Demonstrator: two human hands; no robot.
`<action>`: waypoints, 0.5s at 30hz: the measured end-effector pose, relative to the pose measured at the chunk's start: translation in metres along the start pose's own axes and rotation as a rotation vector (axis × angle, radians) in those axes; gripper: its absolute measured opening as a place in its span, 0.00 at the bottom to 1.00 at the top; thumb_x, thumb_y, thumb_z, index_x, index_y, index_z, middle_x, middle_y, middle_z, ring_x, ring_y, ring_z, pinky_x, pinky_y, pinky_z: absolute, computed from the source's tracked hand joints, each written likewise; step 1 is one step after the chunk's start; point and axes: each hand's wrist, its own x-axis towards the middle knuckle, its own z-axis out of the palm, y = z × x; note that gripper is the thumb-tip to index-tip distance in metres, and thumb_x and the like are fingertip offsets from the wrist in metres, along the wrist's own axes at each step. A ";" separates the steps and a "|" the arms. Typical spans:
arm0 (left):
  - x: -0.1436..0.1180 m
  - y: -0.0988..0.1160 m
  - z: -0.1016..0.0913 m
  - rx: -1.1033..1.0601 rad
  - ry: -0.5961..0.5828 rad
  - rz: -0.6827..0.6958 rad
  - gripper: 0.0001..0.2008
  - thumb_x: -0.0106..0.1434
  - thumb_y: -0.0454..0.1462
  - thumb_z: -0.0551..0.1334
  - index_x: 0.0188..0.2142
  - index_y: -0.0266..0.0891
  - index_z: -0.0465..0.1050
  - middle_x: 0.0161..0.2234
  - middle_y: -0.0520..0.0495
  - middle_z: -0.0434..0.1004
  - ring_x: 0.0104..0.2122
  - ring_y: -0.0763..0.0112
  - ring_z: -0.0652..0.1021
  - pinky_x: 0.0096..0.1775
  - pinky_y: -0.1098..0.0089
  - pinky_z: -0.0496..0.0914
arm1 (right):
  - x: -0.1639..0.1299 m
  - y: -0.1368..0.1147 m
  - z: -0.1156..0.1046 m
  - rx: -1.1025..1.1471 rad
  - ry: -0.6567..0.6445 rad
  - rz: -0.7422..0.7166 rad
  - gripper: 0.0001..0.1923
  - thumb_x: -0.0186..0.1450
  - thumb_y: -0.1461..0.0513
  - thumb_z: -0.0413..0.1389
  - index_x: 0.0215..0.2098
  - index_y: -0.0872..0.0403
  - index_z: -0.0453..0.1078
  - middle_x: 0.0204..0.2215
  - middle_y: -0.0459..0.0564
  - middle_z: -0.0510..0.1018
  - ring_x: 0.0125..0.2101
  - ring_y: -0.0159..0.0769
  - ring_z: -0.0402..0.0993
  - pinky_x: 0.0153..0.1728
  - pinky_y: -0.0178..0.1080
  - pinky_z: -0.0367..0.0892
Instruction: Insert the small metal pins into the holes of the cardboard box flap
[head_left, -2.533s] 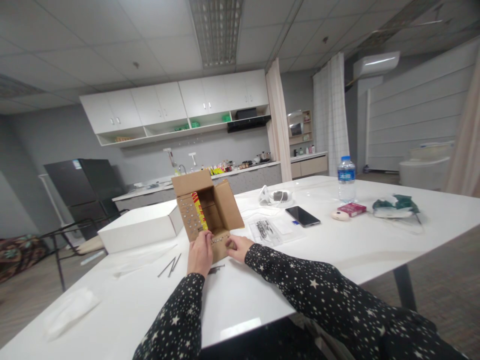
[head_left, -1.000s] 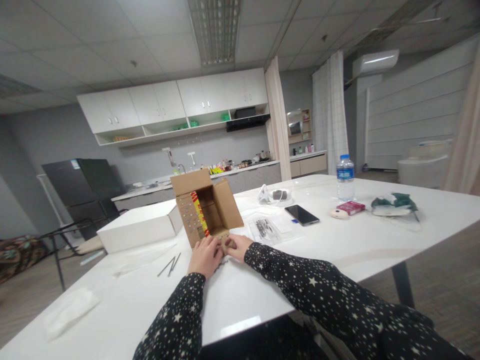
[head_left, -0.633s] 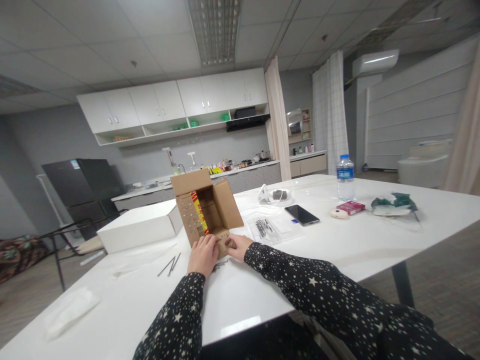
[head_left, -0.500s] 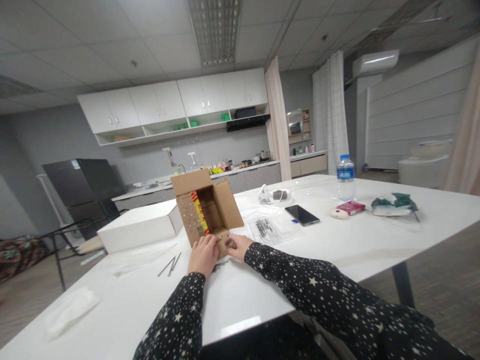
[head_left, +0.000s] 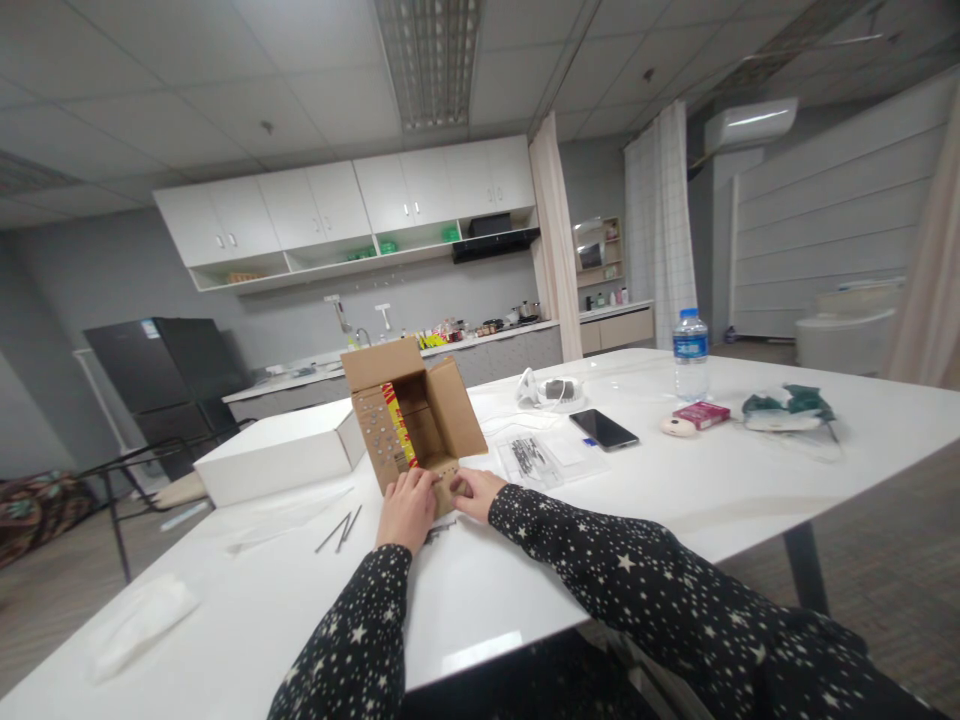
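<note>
An open cardboard box (head_left: 426,412) stands on the white table in front of me, its flaps folded out. Small silvery dots cover its left flap (head_left: 381,432), beside a red and yellow strip (head_left: 399,425). My left hand (head_left: 407,508) is closed over the left part of the front flap (head_left: 448,490), with curled fingertips at its upper face. My right hand (head_left: 478,492) grips that flap's right side, thumb and forefinger bent towards each other. Anything small between these fingers is hidden. Several thin dark rods (head_left: 441,533) lie partly under the flap.
Two more thin rods (head_left: 346,530) lie left of my hands, near a white box (head_left: 277,455) and a crumpled white bag (head_left: 142,620). Rightward are clear plastic packets (head_left: 551,458), a phone (head_left: 604,429), a water bottle (head_left: 691,355), a pink pack (head_left: 702,414) and a green bundle (head_left: 787,408).
</note>
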 end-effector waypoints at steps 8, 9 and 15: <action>0.001 0.000 0.002 0.034 0.012 0.009 0.14 0.61 0.31 0.49 0.42 0.42 0.68 0.42 0.44 0.71 0.42 0.64 0.68 0.42 0.63 0.61 | 0.000 0.002 0.000 -0.004 -0.002 0.002 0.14 0.54 0.61 0.54 0.40 0.52 0.70 0.25 0.44 0.75 0.28 0.32 0.70 0.30 0.33 0.62; 0.001 0.000 0.002 0.044 0.014 0.011 0.14 0.61 0.31 0.49 0.42 0.42 0.68 0.42 0.44 0.71 0.42 0.64 0.68 0.42 0.63 0.60 | 0.000 0.002 0.000 -0.007 -0.001 0.004 0.14 0.54 0.61 0.54 0.40 0.52 0.70 0.25 0.44 0.75 0.28 0.32 0.70 0.30 0.33 0.62; 0.003 0.001 0.004 0.100 0.034 0.006 0.14 0.61 0.31 0.49 0.43 0.41 0.68 0.41 0.43 0.71 0.43 0.61 0.68 0.42 0.62 0.60 | -0.002 -0.003 -0.002 0.000 0.000 0.014 0.14 0.54 0.61 0.54 0.39 0.52 0.70 0.25 0.44 0.75 0.27 0.32 0.70 0.29 0.33 0.62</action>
